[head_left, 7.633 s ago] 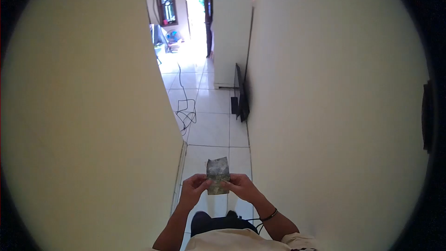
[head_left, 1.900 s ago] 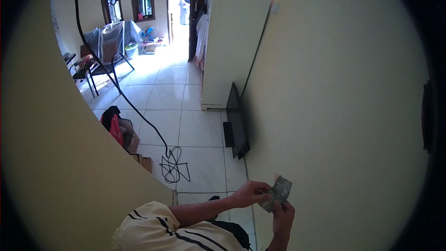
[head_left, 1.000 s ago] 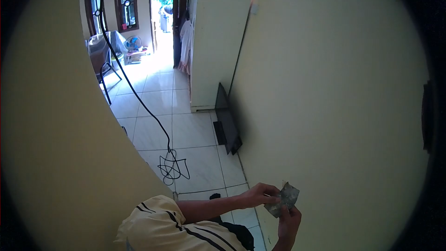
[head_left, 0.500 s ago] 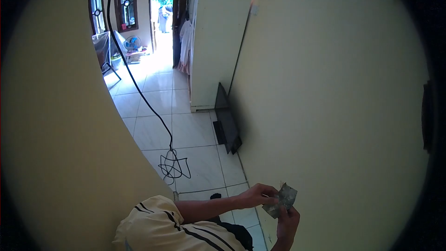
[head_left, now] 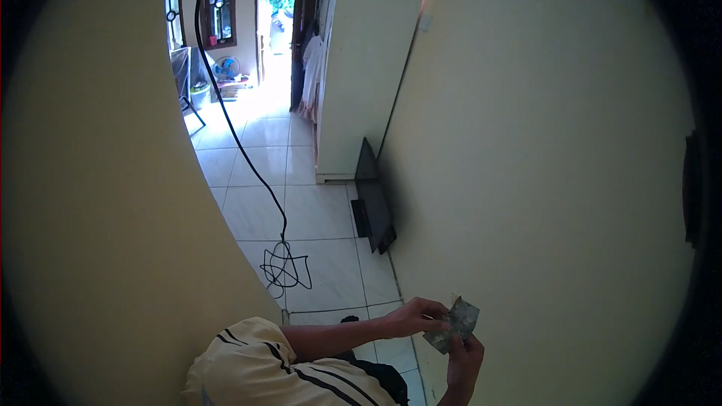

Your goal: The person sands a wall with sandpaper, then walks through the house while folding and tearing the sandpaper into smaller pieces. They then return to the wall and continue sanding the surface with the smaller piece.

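Observation:
Both hands are at the lower right, close to the cream wall point(head_left: 549, 203). My left hand point(head_left: 415, 317) reaches in from the left, fingers pinched on the edge of a small, thin grey sheet point(head_left: 464, 317). The sheet is creased and mottled and looks folded or in two pieces; its exact kind cannot be made out. Coming up from below, my right hand point(head_left: 465, 361) grips the sheet's lower edge between thumb and fingers. Parts of the sheet are hidden behind the fingertips.
A flat black screen point(head_left: 374, 195) leans against the wall on the tiled floor point(head_left: 320, 203). A black cable point(head_left: 248, 156) hangs down to a loose tangle. A curved wall point(head_left: 113, 180) fills the left. Farther back are a blue fan point(head_left: 226, 68) and an open doorway point(head_left: 277, 37).
The background has shifted slightly right as the head view turned a little left. Both hands keep their grip on the grey sheet, nearly unmoved.

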The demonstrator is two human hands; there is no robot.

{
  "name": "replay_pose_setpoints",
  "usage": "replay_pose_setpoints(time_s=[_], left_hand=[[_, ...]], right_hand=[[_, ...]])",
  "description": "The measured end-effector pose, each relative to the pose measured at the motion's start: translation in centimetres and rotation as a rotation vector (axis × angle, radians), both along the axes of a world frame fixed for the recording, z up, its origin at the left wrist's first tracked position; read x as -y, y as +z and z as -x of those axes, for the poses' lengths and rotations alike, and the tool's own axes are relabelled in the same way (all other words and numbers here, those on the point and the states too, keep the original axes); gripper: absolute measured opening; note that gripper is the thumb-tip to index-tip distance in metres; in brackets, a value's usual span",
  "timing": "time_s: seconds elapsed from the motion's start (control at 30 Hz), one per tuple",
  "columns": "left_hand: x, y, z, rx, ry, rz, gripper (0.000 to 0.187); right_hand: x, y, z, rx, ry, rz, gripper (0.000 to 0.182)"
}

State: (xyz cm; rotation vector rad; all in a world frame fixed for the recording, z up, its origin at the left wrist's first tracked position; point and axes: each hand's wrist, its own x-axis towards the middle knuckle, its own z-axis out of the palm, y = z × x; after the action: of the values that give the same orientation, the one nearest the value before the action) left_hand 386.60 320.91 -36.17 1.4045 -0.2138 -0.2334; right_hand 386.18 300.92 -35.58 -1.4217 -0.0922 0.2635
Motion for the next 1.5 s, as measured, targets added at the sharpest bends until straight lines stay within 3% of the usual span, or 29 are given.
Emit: replay_pose_setpoints(time_s=[1.3,1.5], left_hand=[[-0.4,1.0,0.5,0.046,0.036,0.040,0.042],[-0.5,0.7,0.5,0.061,0.041,0.036,0.043]], right_hand=[[-0.4,2.2,-0.4,0.024,0.091,0.074,0.027],[-0.7,2.0,-0.4,0.024,0.085,-0.017,0.026]])
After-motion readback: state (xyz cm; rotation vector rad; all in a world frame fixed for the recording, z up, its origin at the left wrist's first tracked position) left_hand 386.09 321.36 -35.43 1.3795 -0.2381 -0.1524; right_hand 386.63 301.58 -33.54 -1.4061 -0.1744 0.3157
